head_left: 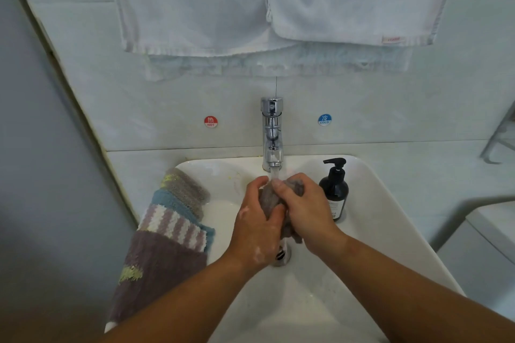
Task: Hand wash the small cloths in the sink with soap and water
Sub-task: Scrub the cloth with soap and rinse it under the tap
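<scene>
- We see our left hand [257,221] and our right hand [302,207] meeting over the middle of the white sink [370,234], both wrapped around one wet grey cloth [271,199].
- The fingers [256,185] of our left hand are curled tight on the cloth's left side, and our right fingers are clamped over its top and right side; the cloth is bunched between the two palms, with a tail of it hanging down below our right hand.
- Patches of white suds cling to the back of our left hand and wrist.
- A chrome tap [272,133] stands at the sink's back edge, and its stream of water [274,174] falls straight onto the cloth and our fingertips.
- The drain [281,256] shows just below our hands, partly hidden by them.
- Along the sink's left edge lies a row of overlapping small cloths [170,228]: grey-brown at the back, then blue, then striped purple and white, then dark purple nearest us.
- A black pump bottle [334,189] stands upright on the sink's right rim, just beside our right hand.
- White towels [250,3] hang on the wall above the tap.
</scene>
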Motion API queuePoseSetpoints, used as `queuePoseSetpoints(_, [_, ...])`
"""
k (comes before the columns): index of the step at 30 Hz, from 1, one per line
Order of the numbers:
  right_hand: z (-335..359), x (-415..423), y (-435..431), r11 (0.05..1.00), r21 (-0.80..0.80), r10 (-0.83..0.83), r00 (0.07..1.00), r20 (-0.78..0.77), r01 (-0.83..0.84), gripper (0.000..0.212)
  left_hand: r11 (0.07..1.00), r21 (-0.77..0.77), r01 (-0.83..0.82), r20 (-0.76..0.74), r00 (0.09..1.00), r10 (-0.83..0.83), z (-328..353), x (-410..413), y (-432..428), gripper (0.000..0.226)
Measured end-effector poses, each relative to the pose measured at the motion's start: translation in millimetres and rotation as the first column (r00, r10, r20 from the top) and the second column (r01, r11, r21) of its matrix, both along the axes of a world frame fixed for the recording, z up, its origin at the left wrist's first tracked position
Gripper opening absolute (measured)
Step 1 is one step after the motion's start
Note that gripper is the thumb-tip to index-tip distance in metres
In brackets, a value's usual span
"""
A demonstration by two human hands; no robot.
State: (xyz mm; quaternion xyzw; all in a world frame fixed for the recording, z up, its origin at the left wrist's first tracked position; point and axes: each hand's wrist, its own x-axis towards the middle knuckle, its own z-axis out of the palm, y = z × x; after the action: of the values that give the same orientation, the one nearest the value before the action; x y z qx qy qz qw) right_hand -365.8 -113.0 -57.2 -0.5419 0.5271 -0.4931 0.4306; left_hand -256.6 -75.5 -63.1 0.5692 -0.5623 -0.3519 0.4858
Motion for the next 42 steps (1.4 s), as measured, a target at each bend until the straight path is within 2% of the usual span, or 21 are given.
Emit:
queuePoseSetpoints(1, [0.3, -1.2, -1.1, 1.0, 0.007, -0.01, 0.999, 0.04, 0.01, 0.023, 0.999, 0.047, 0.006, -0.067, 0.998, -0.002, 1.1, 2.1, 1.3, 0.046])
queuePoseSetpoints(5, [4.3, 1.6, -0.9, 0.999, 0.032, 0.012, 0.971, 0.239, -0.021, 0.015, 0.967, 0.231, 0.106, -0.427, 0.904, 0.003, 7.0, 3.7, 7.2, 0.019])
queuePoseSetpoints(7, [2.1, 6.4, 0.0, 0.998, 0.052, 0.011, 0.949, 0.316, -0.029, 0.006, 0.96, 0.259, 0.104, -0.514, 0.857, 0.046, 6.7, 1.4, 7.8, 0.023])
queuePoseSetpoints(8, [1.1, 8.8, 0.6, 0.997, 0.063, 0.012, 0.944, 0.331, -0.035, 0.01, 0.964, 0.253, 0.079, -0.528, 0.847, 0.069, 6.1, 0.5, 6.9, 0.024])
queuePoseSetpoints(10, [1.2, 11.1, 2.9, 0.996, 0.078, 0.012, 0.949, 0.314, -0.039, 0.016, 0.975, 0.222, 0.017, -0.514, 0.852, 0.103, 4.6, -1.1, 3.6, 0.022])
queuePoseSetpoints(13, [2.8, 7.8, 3.0, 0.994, 0.104, 0.009, 0.972, 0.234, -0.035, 0.014, 0.985, 0.164, -0.049, -0.42, 0.9, 0.115, 1.3, -0.4, -0.4, 0.02])
queuePoseSetpoints(15, [5.0, 5.1, 2.9, 0.989, 0.131, 0.044, 0.99, 0.13, -0.062, 0.016, 0.99, 0.129, -0.054, -0.35, 0.932, 0.097, -1.2, 1.6, -2.0, 0.021])
queuePoseSetpoints(18, [2.8, 3.5, 1.7, 0.988, 0.134, 0.081, 0.997, -0.003, -0.08, 0.031, 0.994, 0.096, -0.049, -0.301, 0.95, 0.076, -2.2, 5.6, -4.2, 0.027])
queuePoseSetpoints(21, [-2.3, 3.0, 1.9, 0.996, 0.082, 0.039, 0.998, 0.04, -0.043, 0.021, 0.988, 0.144, -0.055, -0.381, 0.918, 0.107, -3.2, 9.6, -5.8, 0.031])
queuePoseSetpoints(23, [-6.1, 3.8, 0.7, 0.998, 0.06, 0.016, 0.996, 0.083, -0.021, 0.013, 0.977, 0.21, -0.027, -0.447, 0.886, 0.12, 0.9, 8.0, -2.6, 0.019])
queuePoseSetpoints(25, [-6.1, 5.5, 1.0, 0.995, 0.09, 0.031, 0.99, 0.141, -0.044, 0.006, 0.967, 0.256, -0.007, -0.45, 0.884, 0.126, 2.1, 5.9, -2.4, 0.019])
queuePoseSetpoints(27, [-3.5, 7.8, 2.5, 0.99, 0.121, 0.053, 0.982, 0.179, -0.076, 0.017, 0.967, 0.251, -0.038, -0.431, 0.89, 0.147, 0.2, 5.8, -5.4, 0.023])
queuePoseSetpoints(29, [0.4, 9.0, 3.9, 0.987, 0.139, 0.062, 0.984, 0.164, -0.086, 0.027, 0.974, 0.209, -0.087, -0.389, 0.906, 0.165, -2.1, 7.1, -8.9, 0.018])
queuePoseSetpoints(32, [2.0, 8.7, 5.8, 0.974, 0.202, 0.088, 0.994, 0.061, -0.099, 0.018, 0.978, 0.185, -0.097, -0.377, 0.912, 0.162, -3.8, 7.9, -11.3, 0.025])
queuePoseSetpoints(34, [0.8, 7.4, 6.1, 0.969, 0.232, 0.094, 0.995, -0.015, -0.088, 0.025, 0.98, 0.177, -0.094, -0.386, 0.909, 0.157, -3.7, 7.7, -11.1, 0.038])
queuePoseSetpoints(37, [-4.3, 7.5, 5.2, 0.987, 0.159, 0.045, 0.999, -0.023, -0.04, 0.02, 0.981, 0.175, -0.082, -0.419, 0.895, 0.15, -2.9, 7.7, -9.4, 0.047])
queuePoseSetpoints(39, [-6.7, 8.2, 4.1, 0.997, 0.081, 0.011, 0.999, 0.035, -0.014, 0.016, 0.982, 0.183, -0.043, -0.468, 0.875, 0.125, -1.0, 5.9, -6.8, 0.036])
queuePoseSetpoints(42, [-6.5, 8.8, 4.6, 0.999, 0.034, 0.021, 0.997, 0.077, -0.024, 0.026, 0.975, 0.221, -0.013, -0.471, 0.874, 0.118, -1.8, 4.8, -6.1, 0.028])
